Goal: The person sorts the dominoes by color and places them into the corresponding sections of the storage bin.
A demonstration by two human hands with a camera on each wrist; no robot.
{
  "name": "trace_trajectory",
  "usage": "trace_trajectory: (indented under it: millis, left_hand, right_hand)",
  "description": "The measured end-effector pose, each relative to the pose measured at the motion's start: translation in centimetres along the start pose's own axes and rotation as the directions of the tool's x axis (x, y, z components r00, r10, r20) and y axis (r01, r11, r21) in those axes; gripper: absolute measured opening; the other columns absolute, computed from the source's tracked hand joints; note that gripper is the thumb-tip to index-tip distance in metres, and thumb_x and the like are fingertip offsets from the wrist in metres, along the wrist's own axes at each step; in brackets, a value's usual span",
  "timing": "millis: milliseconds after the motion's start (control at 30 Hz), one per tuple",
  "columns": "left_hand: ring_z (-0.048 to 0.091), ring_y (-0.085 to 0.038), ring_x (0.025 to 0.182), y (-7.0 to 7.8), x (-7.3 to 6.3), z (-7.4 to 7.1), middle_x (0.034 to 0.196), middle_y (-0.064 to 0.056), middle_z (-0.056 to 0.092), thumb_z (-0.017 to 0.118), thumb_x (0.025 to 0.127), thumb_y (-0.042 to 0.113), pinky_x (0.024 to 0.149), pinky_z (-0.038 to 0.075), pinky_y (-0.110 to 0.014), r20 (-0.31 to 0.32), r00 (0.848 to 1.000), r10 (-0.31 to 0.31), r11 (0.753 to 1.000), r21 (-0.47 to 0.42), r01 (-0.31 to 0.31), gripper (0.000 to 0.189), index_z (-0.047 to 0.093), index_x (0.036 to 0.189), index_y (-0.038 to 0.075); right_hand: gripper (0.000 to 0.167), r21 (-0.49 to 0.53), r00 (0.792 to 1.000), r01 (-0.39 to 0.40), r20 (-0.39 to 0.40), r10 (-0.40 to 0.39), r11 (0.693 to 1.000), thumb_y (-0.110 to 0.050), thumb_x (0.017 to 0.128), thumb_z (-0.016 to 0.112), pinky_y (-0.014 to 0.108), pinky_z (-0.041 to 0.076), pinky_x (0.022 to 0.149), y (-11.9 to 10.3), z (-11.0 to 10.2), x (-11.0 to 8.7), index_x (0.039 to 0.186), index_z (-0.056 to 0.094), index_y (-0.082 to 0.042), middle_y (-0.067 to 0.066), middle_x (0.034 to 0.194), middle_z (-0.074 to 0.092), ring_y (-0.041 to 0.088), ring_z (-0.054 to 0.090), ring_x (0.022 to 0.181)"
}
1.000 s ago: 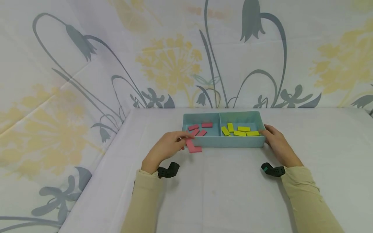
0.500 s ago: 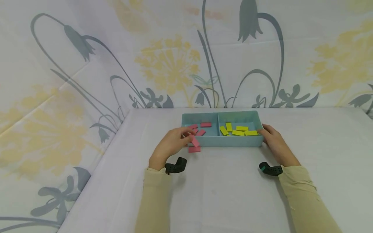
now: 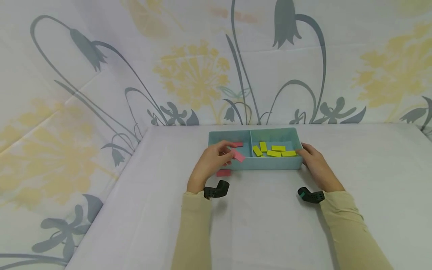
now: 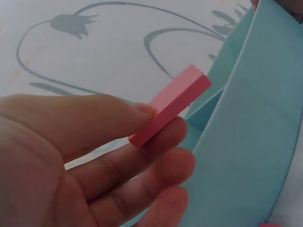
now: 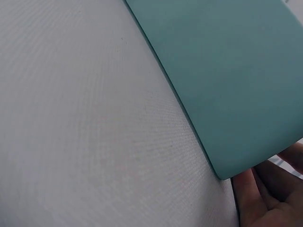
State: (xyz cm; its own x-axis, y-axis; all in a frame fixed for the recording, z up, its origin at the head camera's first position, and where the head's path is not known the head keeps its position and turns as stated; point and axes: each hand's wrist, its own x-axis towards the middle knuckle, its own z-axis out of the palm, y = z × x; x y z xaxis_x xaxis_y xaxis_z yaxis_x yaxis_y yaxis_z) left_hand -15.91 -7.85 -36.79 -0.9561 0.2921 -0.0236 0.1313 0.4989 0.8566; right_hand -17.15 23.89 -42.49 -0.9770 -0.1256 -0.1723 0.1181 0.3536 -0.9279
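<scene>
My left hand (image 3: 210,161) pinches a small pink block (image 3: 238,155) between thumb and forefinger, over the front rim of a light blue box (image 3: 270,163). The left wrist view shows the same pink block (image 4: 170,106) close up, its far end tilted up. A divider splits the box in two. One pink block (image 3: 238,144) shows in the left compartment, the rest of which the hand partly hides. Several yellow blocks (image 3: 278,148) lie in the right compartment. At the right end, my right hand (image 3: 318,167) holds the box, thumb at the rim and fingers along the outside wall.
Another pink block (image 3: 223,173) lies on the white-covered table (image 3: 263,221) right in front of the box, below my left hand. A flower-patterned cloth (image 3: 189,86) rises behind the table and on the left side.
My left hand has lifted a pink block off the table from beside another one and carried it right and up over the box's front rim. My right hand stays at the box's end.
</scene>
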Motion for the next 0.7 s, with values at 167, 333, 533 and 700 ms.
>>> trace_trajectory:
  millis: [167, 333, 533, 700]
  left_hand:
    - [0.06, -0.028, 0.078, -0.4, 0.4, 0.4, 0.092, -0.002, 0.061, 0.053, 0.088, 0.021, 0.067, 0.049, -0.034, -0.043, 0.999, -0.013, 0.998, -0.056, 0.011, 0.022, 0.049, 0.109, 0.015]
    - [0.059, -0.027, 0.075, -0.9, 0.4, 0.7, 0.094, -0.005, 0.06, 0.052, 0.09, 0.023, 0.067, 0.049, -0.035, -0.085, 0.996, -0.019, 0.994, -0.106, 0.01, 0.013, 0.052, 0.101, 0.017]
    - [0.056, -0.031, 0.074, -1.1, 0.5, 0.9, 0.09, -0.013, 0.06, 0.052, 0.09, 0.025, 0.066, 0.048, -0.038, -0.098, 0.995, -0.004, 0.99, -0.138, -0.009, 0.012, 0.058, 0.099, 0.021]
    - [0.058, -0.03, 0.073, -1.0, 0.7, 1.1, 0.085, -0.012, 0.061, 0.052, 0.089, 0.027, 0.061, 0.049, -0.036, -0.138, 0.99, -0.027, 0.992, -0.13, 0.009, 0.014, 0.06, 0.101, 0.024]
  right_hand:
    - [0.068, -0.007, 1.0, -0.001, -0.006, 0.001, 1.0, -0.047, 0.092, 0.033, 0.047, 0.018, 0.103, 0.0, 0.0, 0.1, 0.144, 0.01, -0.008, 0.012, 0.146, 0.013, 0.028, 0.017, 0.131]
    - [0.069, 0.0, 1.0, 0.002, -0.001, -0.002, 1.0, -0.047, 0.092, 0.033, 0.048, 0.018, 0.103, 0.2, 0.1, 0.2, 0.144, 0.01, -0.008, 0.012, 0.147, 0.012, 0.029, 0.016, 0.132]
    - [0.07, -0.013, 1.0, -0.004, -0.003, 0.004, 1.0, -0.049, 0.092, 0.032, 0.049, 0.017, 0.103, 0.2, 0.1, 0.1, 0.144, 0.009, -0.009, 0.012, 0.147, 0.012, 0.03, 0.015, 0.132]
    - [0.069, -0.002, 1.0, -0.01, -0.003, 0.01, 1.0, -0.048, 0.092, 0.033, 0.047, 0.018, 0.104, 0.2, 0.1, 0.1, 0.144, 0.01, -0.01, 0.011, 0.147, 0.012, 0.028, 0.015, 0.132]
